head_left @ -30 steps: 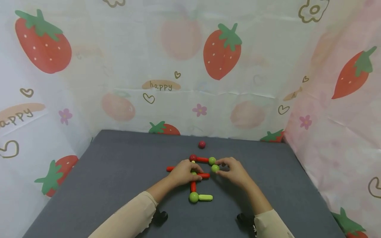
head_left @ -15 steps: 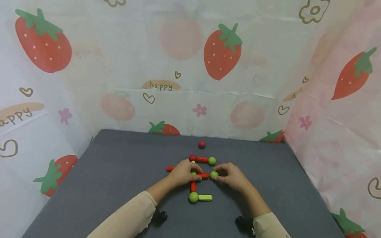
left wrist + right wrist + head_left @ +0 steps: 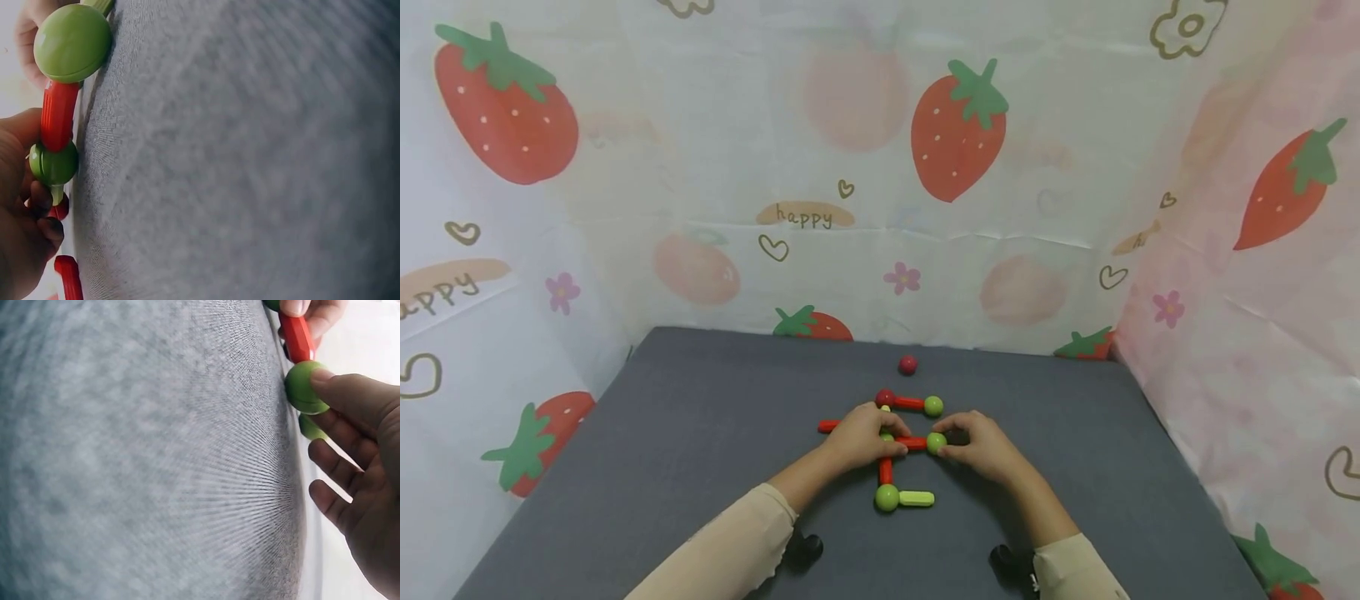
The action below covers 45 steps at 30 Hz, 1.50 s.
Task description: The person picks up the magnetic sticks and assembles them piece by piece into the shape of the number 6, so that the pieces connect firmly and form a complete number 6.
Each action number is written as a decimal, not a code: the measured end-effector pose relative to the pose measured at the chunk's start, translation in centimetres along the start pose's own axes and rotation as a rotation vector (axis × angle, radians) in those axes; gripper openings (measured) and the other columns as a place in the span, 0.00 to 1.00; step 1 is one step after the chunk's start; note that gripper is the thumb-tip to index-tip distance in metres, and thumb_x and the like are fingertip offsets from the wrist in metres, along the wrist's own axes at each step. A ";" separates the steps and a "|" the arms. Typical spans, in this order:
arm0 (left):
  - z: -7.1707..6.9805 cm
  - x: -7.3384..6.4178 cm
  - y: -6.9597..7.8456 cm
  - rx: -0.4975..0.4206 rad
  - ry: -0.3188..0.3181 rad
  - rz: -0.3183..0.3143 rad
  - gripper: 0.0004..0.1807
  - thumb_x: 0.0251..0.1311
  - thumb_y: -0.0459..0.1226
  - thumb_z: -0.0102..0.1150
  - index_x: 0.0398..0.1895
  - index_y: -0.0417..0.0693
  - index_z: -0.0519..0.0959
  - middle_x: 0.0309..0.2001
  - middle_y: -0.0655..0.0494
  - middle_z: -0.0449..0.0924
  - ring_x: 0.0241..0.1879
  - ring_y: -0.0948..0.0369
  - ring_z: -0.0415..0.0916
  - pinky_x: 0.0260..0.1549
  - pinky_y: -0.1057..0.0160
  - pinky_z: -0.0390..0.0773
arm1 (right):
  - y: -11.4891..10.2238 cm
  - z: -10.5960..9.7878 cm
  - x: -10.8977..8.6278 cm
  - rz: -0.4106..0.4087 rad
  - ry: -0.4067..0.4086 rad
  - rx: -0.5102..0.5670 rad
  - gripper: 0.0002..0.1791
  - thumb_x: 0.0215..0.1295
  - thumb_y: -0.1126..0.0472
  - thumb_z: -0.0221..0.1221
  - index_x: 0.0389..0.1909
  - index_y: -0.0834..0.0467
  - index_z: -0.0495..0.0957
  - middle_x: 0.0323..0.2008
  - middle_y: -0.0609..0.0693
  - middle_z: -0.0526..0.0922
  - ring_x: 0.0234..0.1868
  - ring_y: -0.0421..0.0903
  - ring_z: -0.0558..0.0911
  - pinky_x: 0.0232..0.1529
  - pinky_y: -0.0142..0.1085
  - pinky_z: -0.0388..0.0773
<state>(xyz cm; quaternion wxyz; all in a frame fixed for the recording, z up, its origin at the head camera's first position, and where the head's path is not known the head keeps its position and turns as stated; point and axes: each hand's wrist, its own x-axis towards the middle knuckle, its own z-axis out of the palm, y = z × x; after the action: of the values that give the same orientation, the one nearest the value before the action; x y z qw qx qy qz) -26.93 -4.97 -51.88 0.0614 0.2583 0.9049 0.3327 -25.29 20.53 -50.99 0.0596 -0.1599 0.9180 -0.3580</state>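
Note:
My left hand (image 3: 857, 437) grips the joined toy pieces at the middle green ball (image 3: 54, 164), which its fingers partly cover in the head view. Thumb and forefinger of my right hand (image 3: 983, 448) pinch another green ball (image 3: 306, 387), set against the right end of a red rod (image 3: 913, 443). From the middle ball a second red rod (image 3: 886, 472) runs toward me to a larger-looking green ball (image 3: 887, 497), with a light-green rod (image 3: 917, 498) on its right side. A further red rod (image 3: 828, 426) sticks out left of my left hand.
Just beyond the hands lies a red rod (image 3: 909, 403) between a red ball (image 3: 885, 398) and a green ball (image 3: 933, 406). A loose red ball (image 3: 907, 365) sits farther back on the grey table (image 3: 737, 375). A strawberry-printed cloth (image 3: 865, 167) hangs behind.
My right hand has brought its green ball nearer and leftward, from beside the far green ball to the red rod's end. The left hand stays in place.

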 end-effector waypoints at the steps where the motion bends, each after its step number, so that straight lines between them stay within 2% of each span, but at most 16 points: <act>1: 0.0 0.0 0.0 -0.007 0.000 0.000 0.10 0.61 0.46 0.73 0.45 0.64 0.89 0.40 0.71 0.86 0.40 0.68 0.78 0.45 0.63 0.77 | 0.0 0.0 0.0 0.002 -0.003 0.002 0.15 0.61 0.57 0.73 0.49 0.45 0.87 0.50 0.44 0.83 0.56 0.48 0.78 0.61 0.54 0.73; 5: -0.3 -0.4 0.1 -0.033 0.003 0.006 0.11 0.61 0.46 0.73 0.46 0.62 0.89 0.41 0.70 0.86 0.42 0.67 0.79 0.45 0.62 0.77 | -0.1 -0.1 0.0 -0.003 -0.008 0.008 0.15 0.62 0.57 0.73 0.50 0.46 0.87 0.50 0.44 0.83 0.56 0.48 0.78 0.61 0.54 0.73; 9: -1.1 -0.9 0.2 -0.061 0.042 0.002 0.12 0.62 0.46 0.72 0.48 0.57 0.88 0.42 0.67 0.86 0.42 0.63 0.76 0.43 0.60 0.76 | -0.1 0.0 0.0 -0.008 -0.004 0.009 0.16 0.61 0.56 0.73 0.50 0.47 0.86 0.49 0.44 0.83 0.55 0.48 0.78 0.60 0.54 0.73; 15: -2.5 -2.5 0.2 -0.095 0.164 -0.043 0.12 0.64 0.46 0.70 0.48 0.55 0.88 0.41 0.66 0.84 0.34 0.61 0.70 0.32 0.61 0.74 | 0.1 -0.1 -0.1 -0.005 -0.006 0.019 0.16 0.61 0.57 0.73 0.50 0.47 0.86 0.51 0.45 0.84 0.58 0.51 0.78 0.62 0.54 0.73; 18: -3.1 -3.7 0.0 -0.113 0.226 -0.080 0.12 0.63 0.45 0.71 0.48 0.56 0.88 0.39 0.66 0.83 0.32 0.61 0.70 0.34 0.59 0.74 | 0.2 -0.1 -0.2 0.004 -0.009 0.050 0.16 0.61 0.59 0.73 0.50 0.48 0.86 0.53 0.47 0.84 0.59 0.52 0.79 0.62 0.53 0.73; 23: -3.8 -5.1 -1.4 -0.126 0.307 -0.125 0.13 0.61 0.44 0.73 0.48 0.56 0.88 0.44 0.66 0.85 0.37 0.61 0.71 0.39 0.57 0.74 | 0.3 -0.2 -0.3 0.031 -0.005 0.067 0.16 0.61 0.60 0.73 0.50 0.47 0.86 0.54 0.47 0.84 0.58 0.50 0.79 0.61 0.52 0.74; 24: -3.9 -5.3 -1.8 -0.124 0.321 -0.141 0.13 0.60 0.44 0.74 0.48 0.57 0.88 0.45 0.65 0.85 0.39 0.61 0.70 0.38 0.57 0.74 | 0.3 -0.2 -0.3 0.032 -0.004 0.069 0.16 0.61 0.60 0.73 0.50 0.47 0.86 0.54 0.47 0.84 0.58 0.50 0.79 0.60 0.52 0.74; 27: -4.0 -6.1 -3.0 -0.099 0.350 -0.179 0.14 0.59 0.44 0.75 0.49 0.58 0.88 0.49 0.63 0.84 0.44 0.59 0.72 0.43 0.55 0.74 | 0.2 -0.1 -0.2 0.028 -0.005 0.085 0.16 0.62 0.59 0.72 0.50 0.47 0.86 0.54 0.48 0.84 0.59 0.50 0.79 0.60 0.52 0.74; 31: -4.1 -6.7 -4.7 -0.059 0.359 -0.200 0.16 0.59 0.43 0.75 0.51 0.56 0.87 0.53 0.56 0.83 0.51 0.54 0.73 0.50 0.50 0.74 | 0.0 0.1 -0.2 0.017 -0.012 0.096 0.16 0.62 0.60 0.72 0.50 0.47 0.86 0.54 0.47 0.84 0.59 0.50 0.79 0.60 0.52 0.75; 36: -4.1 -6.9 -6.2 -0.067 0.348 -0.215 0.19 0.57 0.41 0.75 0.52 0.52 0.86 0.54 0.53 0.83 0.53 0.53 0.73 0.53 0.48 0.74 | 0.1 0.1 -0.3 0.013 -0.008 0.089 0.16 0.61 0.60 0.72 0.50 0.48 0.86 0.53 0.47 0.84 0.57 0.49 0.80 0.59 0.50 0.75; 45: -4.5 -6.6 -6.5 -0.081 0.309 -0.264 0.18 0.57 0.42 0.76 0.51 0.54 0.87 0.53 0.55 0.85 0.49 0.55 0.73 0.51 0.49 0.73 | 0.0 0.1 -0.3 0.006 -0.021 0.098 0.16 0.63 0.59 0.72 0.51 0.49 0.85 0.54 0.48 0.84 0.56 0.48 0.80 0.55 0.48 0.76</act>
<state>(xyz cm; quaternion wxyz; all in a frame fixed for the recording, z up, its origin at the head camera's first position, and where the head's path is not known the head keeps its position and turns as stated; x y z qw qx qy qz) -25.30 -15.11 -52.94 -0.0249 0.0803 0.9154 0.3936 -24.96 20.57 -51.01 0.0781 -0.1576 0.8992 -0.4006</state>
